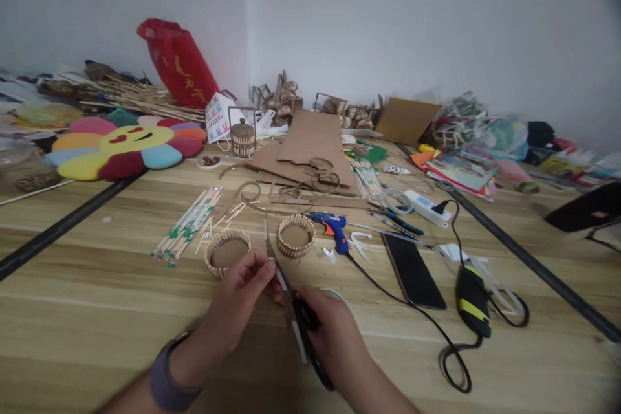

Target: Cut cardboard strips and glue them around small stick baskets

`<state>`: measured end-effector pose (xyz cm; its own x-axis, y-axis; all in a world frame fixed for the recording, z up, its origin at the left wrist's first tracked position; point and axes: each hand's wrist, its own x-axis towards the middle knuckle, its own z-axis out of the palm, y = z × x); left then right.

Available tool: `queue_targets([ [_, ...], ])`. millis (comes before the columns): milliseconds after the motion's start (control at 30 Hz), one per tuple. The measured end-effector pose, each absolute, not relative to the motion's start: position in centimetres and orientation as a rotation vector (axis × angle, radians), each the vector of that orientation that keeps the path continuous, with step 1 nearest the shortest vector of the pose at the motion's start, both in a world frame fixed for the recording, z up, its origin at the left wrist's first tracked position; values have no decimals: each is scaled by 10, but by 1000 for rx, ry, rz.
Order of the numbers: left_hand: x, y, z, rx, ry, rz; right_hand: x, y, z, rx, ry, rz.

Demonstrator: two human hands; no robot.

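Between the fingertips of my left hand (242, 288) is the upper end of a narrow white strip (301, 343), which hangs down beside the scissors. My right hand (334, 330) grips the black handles of the scissors (306, 330); their blades point away from me and lie close to the left fingertips and the strip. How far the blades are parted is hard to see. Just beyond my hands stand two round rings of short wooden sticks, the left ring (209, 259) with a cardboard base and the right ring (297, 253).
A blue glue gun (334, 226) lies right of the rings, its cord running toward a black phone (412, 272). Bagged sticks (187, 223) lie at left, near a flower cushion (129, 145). Cardboard (313, 136), a lidded stick basket (242, 139) and a power strip (427, 207) are farther back.
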<state>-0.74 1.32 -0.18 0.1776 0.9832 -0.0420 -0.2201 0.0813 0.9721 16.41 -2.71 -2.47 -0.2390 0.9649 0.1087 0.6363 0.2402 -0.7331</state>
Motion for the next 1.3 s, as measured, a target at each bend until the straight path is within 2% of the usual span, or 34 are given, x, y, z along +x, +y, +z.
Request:
queue_targets([
  [1300, 2, 7, -2, 1025, 1013, 1166, 161, -27, -18, -1407, -1943, 780],
])
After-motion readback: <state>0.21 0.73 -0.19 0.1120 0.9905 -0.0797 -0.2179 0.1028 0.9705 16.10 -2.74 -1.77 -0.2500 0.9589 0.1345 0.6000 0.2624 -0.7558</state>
